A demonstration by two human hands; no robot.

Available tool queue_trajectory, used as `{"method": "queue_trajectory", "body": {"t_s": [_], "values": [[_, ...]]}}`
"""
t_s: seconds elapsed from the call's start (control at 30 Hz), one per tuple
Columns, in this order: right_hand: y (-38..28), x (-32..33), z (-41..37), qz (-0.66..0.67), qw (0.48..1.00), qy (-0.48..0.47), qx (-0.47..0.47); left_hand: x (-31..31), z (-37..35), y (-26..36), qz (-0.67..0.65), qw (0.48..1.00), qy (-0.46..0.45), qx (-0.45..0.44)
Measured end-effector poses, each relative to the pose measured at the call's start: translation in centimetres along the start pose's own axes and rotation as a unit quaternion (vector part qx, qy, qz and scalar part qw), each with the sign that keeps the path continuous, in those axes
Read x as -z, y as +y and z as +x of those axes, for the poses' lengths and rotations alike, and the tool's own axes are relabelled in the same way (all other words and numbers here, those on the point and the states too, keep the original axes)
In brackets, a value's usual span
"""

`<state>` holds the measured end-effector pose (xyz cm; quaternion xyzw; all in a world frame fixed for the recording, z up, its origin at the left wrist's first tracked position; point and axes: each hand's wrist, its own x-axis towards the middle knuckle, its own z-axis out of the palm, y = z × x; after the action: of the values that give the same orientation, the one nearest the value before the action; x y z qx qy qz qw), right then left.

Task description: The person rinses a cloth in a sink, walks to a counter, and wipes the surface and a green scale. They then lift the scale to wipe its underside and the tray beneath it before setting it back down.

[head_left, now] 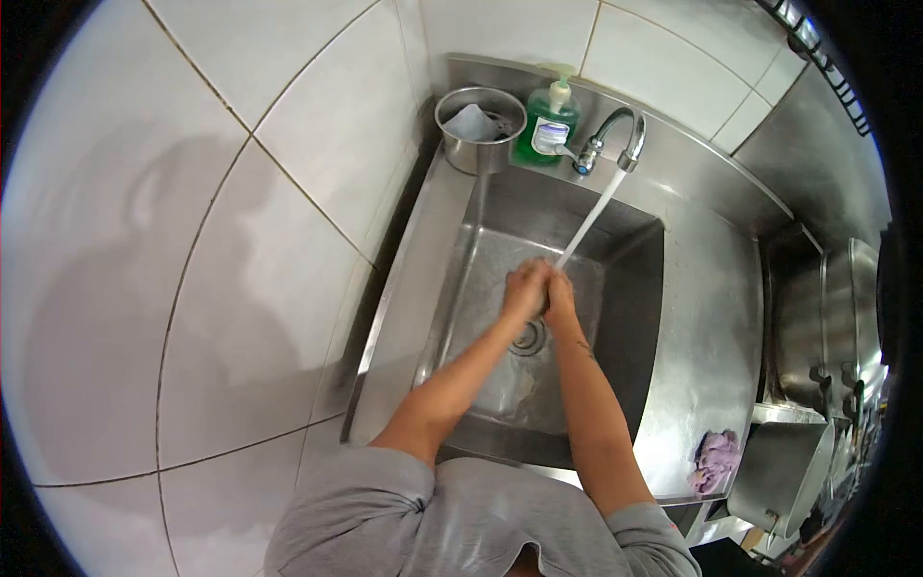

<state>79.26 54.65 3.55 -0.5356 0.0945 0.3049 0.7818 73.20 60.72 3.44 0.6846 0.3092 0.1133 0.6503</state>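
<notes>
Water runs in a white stream [588,219] from the curved metal faucet [630,135] behind the sink. Under it, over the steel basin [481,346], my left hand [528,288] and my right hand [560,293] are pressed together. The stream meets them at the fingertips. Both hands have their fingers curled against each other, and anything between the palms is hidden. Just below the hands the round drain [528,338] shows.
Behind the basin stand a steel pot [473,154] with a cloth or paper inside and a green soap bottle [548,130]. A pink cloth [714,462] lies on the right counter. Large metal pans [803,317] stand at the far right, beside the tiled wall.
</notes>
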Motion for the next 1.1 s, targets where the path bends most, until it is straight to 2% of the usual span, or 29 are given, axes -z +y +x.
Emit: {"method": "queue_trajectory", "body": {"t_s": [0.03,0.13,0.27,0.3,0.4,0.5,0.53,0.6,0.67,0.7,0.83,0.93,1.0,1.03,1.07,1.1], "values": [[2.0,1.3,0.9,0.047,0.999,-0.011,-0.007,-0.6,-1.7,1.3,0.129,0.987,0.037,-0.093],[3.4,1.6,1.0,0.056,0.998,-0.014,-0.029,-1.6,-4.2,2.7,0.231,0.961,0.077,-0.130],[3.3,0.8,-0.6,-0.021,0.998,0.006,-0.058,-1.2,0.1,-0.7,0.217,0.965,0.098,-0.112],[3.4,1.0,-0.9,-0.039,0.997,0.012,-0.066,-0.1,1.0,0.5,0.246,0.967,0.044,-0.050],[3.2,2.5,-0.2,-0.074,0.985,0.013,-0.156,0.4,2.9,0.5,0.308,0.948,-0.031,-0.079],[1.9,3.4,-1.1,-0.117,0.988,0.044,-0.093,0.9,5.0,0.7,0.257,0.943,-0.131,-0.167],[1.4,3.7,-1.3,-0.120,0.988,0.062,-0.080,0.8,5.4,0.7,0.232,0.948,-0.157,-0.149],[0.3,3.5,-1.7,-0.047,0.997,0.015,-0.065,1.3,4.7,3.4,0.181,0.954,-0.209,-0.112],[-1.7,2.1,-2.5,0.027,0.998,-0.051,-0.039,1.5,4.6,5.6,0.170,0.950,-0.235,-0.118],[-1.2,2.4,-1.7,0.022,0.994,-0.106,0.015,1.6,4.8,6.3,0.165,0.947,-0.248,-0.120],[-1.4,4.4,0.7,-0.146,0.983,-0.095,0.050,2.4,5.5,9.3,0.287,0.918,-0.221,-0.164],[-2.5,3.9,1.5,-0.128,0.986,-0.098,0.037,2.8,4.2,12.6,0.448,0.846,-0.212,-0.198],[-2.6,3.4,2.5,-0.105,0.990,-0.096,0.017,1.7,3.6,12.6,0.492,0.817,-0.113,-0.278],[-2.5,3.1,2.9,-0.093,0.991,-0.096,0.007,0.8,3.9,12.5,0.470,0.831,-0.093,-0.282],[-3.0,2.3,2.2,-0.162,0.979,-0.119,0.026,-0.1,4.4,12.3,0.448,0.844,-0.074,-0.287],[-4.1,1.0,0.6,-0.229,0.962,-0.140,0.044,-1.3,6.1,11.5,0.381,0.885,-0.086,-0.255]]}}
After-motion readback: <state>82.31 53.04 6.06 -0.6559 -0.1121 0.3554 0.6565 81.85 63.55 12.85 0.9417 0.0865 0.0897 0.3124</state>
